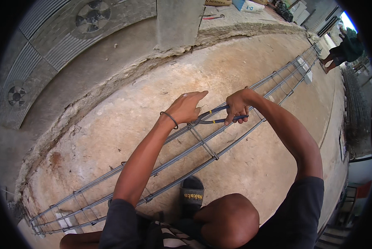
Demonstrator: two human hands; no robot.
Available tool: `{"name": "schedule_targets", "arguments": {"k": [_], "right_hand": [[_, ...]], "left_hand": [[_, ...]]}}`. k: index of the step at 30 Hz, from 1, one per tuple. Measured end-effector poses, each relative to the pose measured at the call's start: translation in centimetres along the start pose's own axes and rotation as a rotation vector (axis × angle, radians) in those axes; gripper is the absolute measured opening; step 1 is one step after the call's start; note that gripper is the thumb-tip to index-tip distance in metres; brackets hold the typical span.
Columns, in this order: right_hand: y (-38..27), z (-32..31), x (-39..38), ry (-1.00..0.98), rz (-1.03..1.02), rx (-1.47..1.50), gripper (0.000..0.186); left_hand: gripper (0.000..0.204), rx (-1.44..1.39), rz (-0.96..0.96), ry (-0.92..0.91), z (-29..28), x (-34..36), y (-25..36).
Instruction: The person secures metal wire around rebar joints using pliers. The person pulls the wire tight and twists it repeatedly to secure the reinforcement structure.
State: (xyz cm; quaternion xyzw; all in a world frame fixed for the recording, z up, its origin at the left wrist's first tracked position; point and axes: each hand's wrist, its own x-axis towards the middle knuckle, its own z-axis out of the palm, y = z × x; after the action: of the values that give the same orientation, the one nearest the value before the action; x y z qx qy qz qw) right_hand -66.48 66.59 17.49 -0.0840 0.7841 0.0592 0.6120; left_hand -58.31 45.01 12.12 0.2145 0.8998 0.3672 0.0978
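Observation:
A long rebar cage (202,143) of steel bars and square stirrups runs diagonally from the lower left to the upper right. My right hand (238,107) is closed round the blue handles of a pair of pincers (213,121) with yellow bands. The pincers' jaws are at the cage's far upper bars, beside a stirrup. Just left of the jaws, my left hand (185,108) is over the same bars, with its index finger stretched out and the thumb apart from it. Its other fingers are partly hidden. Whether tie wire is at the jaws, I cannot make out.
Pale blocks (67,220) prop the cage near both ends. My sandalled foot (192,193) stands beside it. A rough concrete ledge (107,85) and tiled wall (69,41) line the left. Another person (346,50) stands at the far right, near bundled bars (355,97).

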Motion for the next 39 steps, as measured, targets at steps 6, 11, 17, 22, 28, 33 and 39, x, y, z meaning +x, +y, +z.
{"name": "schedule_targets", "arguments": {"k": [6, 11, 17, 22, 28, 33, 39], "right_hand": [[-0.2, 6.5, -0.3, 1.044, -0.352, -0.607, 0.029], [-0.2, 8.2, -1.7, 0.864, -0.258, -0.392, 0.036], [4.0, 10.5, -0.4, 0.163, -0.478, 0.532, 0.043], [9.8, 16.8, -3.7, 0.289, -0.669, 1.033, 0.043], [13.0, 19.5, -4.9, 0.711, -0.005, 0.488, 0.04], [1.1, 17.4, -6.5, 1.537, -0.579, 0.087, 0.045], [-3.9, 19.3, -2.7, 1.283, -0.817, 0.698, 0.038]], "left_hand": [[0.041, -0.287, -0.648, -0.082, 4.4, -0.6, -6.8], [0.038, -0.4, -0.51, 0.271, 7.8, -0.1, -4.9], [0.036, -0.411, -0.71, 0.527, 7.9, -3.8, -10.6], [0.038, -0.732, -0.518, 0.351, 3.5, -7.9, -5.1], [0.032, -1.098, -0.372, 0.338, 2.7, -8.6, -1.4], [0.027, -0.877, -0.351, 0.05, 4.8, -9.2, 2.8], [0.025, -0.911, -0.307, 0.124, 10.0, -13.5, 5.2]]}}
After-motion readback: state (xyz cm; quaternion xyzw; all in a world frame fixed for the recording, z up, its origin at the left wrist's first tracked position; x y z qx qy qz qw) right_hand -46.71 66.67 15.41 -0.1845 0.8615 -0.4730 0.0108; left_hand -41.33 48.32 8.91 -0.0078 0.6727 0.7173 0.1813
